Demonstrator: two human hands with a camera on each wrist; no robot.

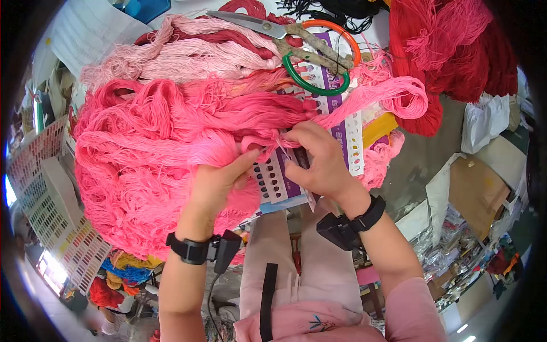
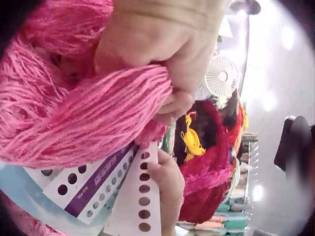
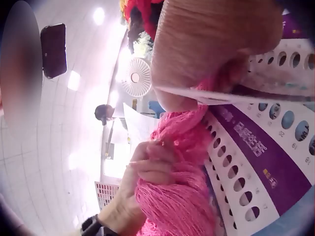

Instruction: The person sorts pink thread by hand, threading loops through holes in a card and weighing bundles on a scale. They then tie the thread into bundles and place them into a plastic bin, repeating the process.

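A skein of bright pink thread (image 1: 213, 148) is gripped by my left hand (image 1: 212, 185), with its strands looping over the fingers in the left wrist view. Close beside it, my right hand (image 1: 322, 159) pinches a narrow white card with a row of punched holes (image 2: 143, 201). In the right wrist view this card shows nearly edge-on. Pink strands run from the left hand up to the right fingertips. Below both hands lie purple-and-white cards with punched holes (image 3: 251, 147). Part of the right fingers is hidden behind the skein in the left wrist view.
A large heap of pink skeins (image 1: 131, 171) covers the left side, paler skeins (image 1: 188, 54) behind it. Scissors (image 1: 273, 28) with orange and green handles lie on top at the back. Red thread (image 1: 419, 114) hangs at the right. Cardboard (image 1: 476, 194) and plastic bags lie beyond.
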